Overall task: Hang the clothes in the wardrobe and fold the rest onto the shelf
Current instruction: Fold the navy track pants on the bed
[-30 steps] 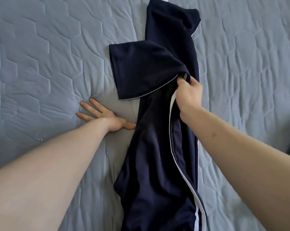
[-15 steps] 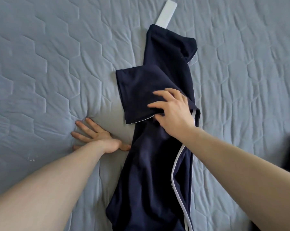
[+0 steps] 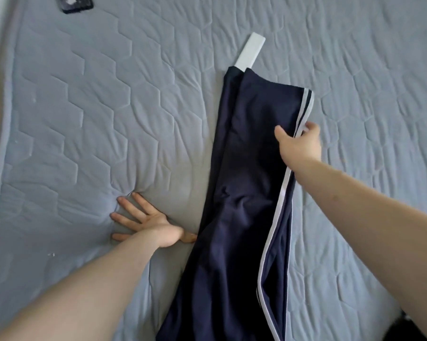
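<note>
A dark navy garment (image 3: 246, 193) with white side stripes lies as a long narrow strip down the grey quilted bed (image 3: 109, 107). My right hand (image 3: 301, 143) grips its right striped edge near the far end, thumb on top of the cloth and fingers curled under the edge. My left hand (image 3: 143, 222) presses flat on the quilt just left of the garment, fingers spread, thumb close to the cloth's edge. The garment's near end runs out of the bottom of the frame.
A white flat strip (image 3: 250, 52) sticks out from under the garment's far end. A dark phone-like object (image 3: 76, 4) lies at the bed's far left. The bed's left edge (image 3: 1, 119) borders a beige floor. Something dark shows at the bottom right corner (image 3: 409, 326).
The sleeve-like flap that lay out to the left has been folded in over the garment, leaving a narrow strip. My right hand moved from the flap to the right striped edge. My left hand stayed put.
</note>
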Motion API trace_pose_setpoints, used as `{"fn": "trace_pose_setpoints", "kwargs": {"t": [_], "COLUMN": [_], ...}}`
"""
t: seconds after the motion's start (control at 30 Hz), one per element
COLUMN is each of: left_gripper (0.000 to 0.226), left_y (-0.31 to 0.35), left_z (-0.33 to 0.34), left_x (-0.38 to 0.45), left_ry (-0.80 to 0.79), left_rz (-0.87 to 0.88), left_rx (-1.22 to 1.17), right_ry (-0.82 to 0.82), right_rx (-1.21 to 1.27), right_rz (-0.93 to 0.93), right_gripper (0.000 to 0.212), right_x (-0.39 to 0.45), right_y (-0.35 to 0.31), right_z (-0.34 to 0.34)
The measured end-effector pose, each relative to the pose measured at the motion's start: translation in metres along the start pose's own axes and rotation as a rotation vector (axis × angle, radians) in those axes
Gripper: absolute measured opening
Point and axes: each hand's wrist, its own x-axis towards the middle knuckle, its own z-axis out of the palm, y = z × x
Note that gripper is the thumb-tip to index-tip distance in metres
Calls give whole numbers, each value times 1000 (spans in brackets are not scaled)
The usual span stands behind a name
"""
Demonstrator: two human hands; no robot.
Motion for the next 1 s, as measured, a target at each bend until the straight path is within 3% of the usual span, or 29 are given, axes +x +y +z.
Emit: {"fn": "trace_pose_setpoints", "kwargs": {"t": [0.23,0.4,0.57,0.7,0.87,1.0], "left_gripper": [195,198,191,171,114,90], "left_y": [-2,-9,-33,-70,-136,-198], "left_z": [4,11,21,25,65,130], "left_x": [1,-2,-8,-8,-19,-75], "left_ry": [47,100,158,179,361,211], "left_rz": [4,29,166,309,562,547], "left_rx": [8,-12,14,75,-150,-380], "right_ry": [-77,-159,56,-23,-221,-388], "right_rx": [-69,-72,3,-63,-152,-11], "right_rz": [-91,-48,252,379,380,510], "right_gripper": [79,81,28,45,34,26], "right_x": [-144,-216,-241,-245,-284,-342], "right_y": [113,183,242,261,269,282], "right_z": [-2,-8,-33,-57,-67,-77]}}
